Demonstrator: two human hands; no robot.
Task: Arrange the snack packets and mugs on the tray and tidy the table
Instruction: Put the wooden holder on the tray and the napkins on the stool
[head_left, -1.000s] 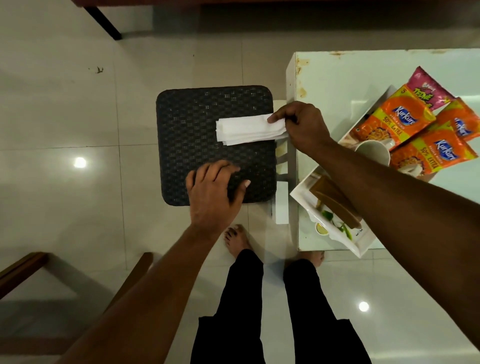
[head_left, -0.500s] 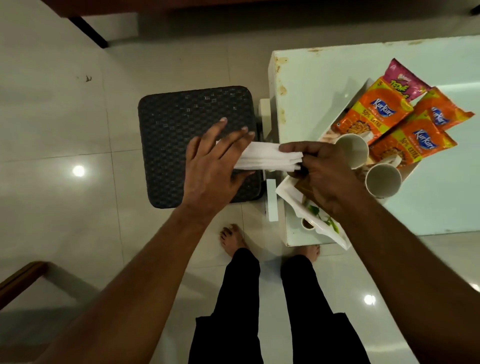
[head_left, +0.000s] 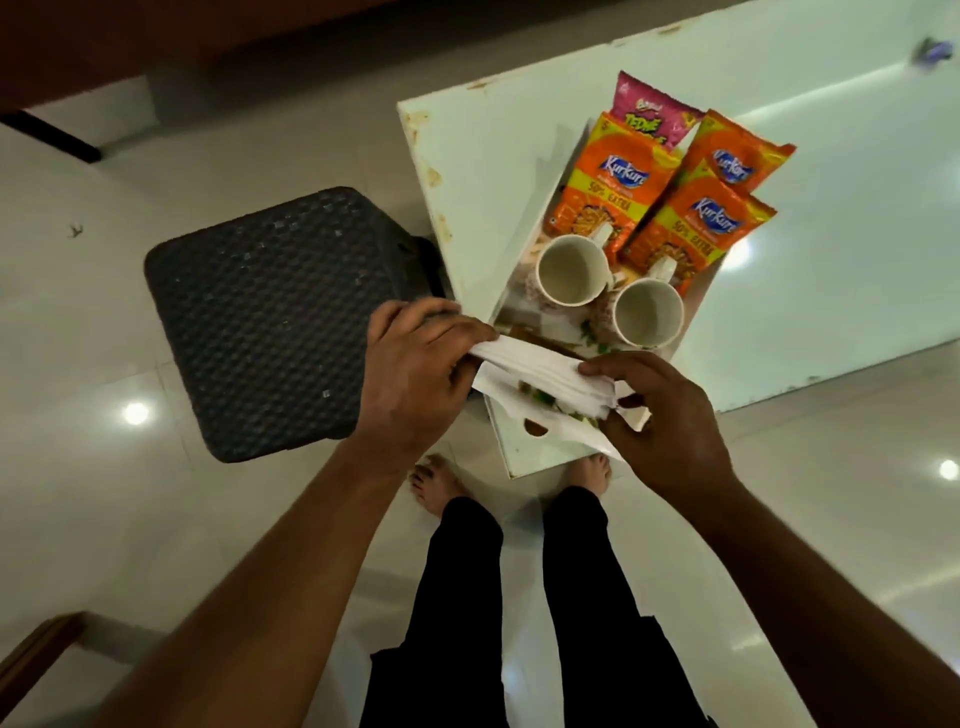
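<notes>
A stack of white paper napkins (head_left: 540, 371) is held over the near end of the white tray (head_left: 558, 434). My left hand (head_left: 415, 374) pinches its left end and my right hand (head_left: 660, 415) grips its right end. On the tray stand two white mugs (head_left: 571, 270) (head_left: 647, 313), empty and upright. Behind them lie three orange snack packets (head_left: 608, 182) (head_left: 691, 228) (head_left: 737, 150) and a pink snack packet (head_left: 647, 117), overlapping. The tray sits at the near left corner of the pale table (head_left: 831, 182).
A dark woven stool (head_left: 280, 317) stands on the tiled floor left of the table. My bare feet and black trousers (head_left: 467, 597) are below the table's near edge. A wooden chair edge (head_left: 36, 654) shows at bottom left. A small object (head_left: 932, 49) lies far right on the table.
The napkin stack has been lifted off the stool and carried right, over the tray's near end. My left hand left the stool and now pinches the stack's left end.
</notes>
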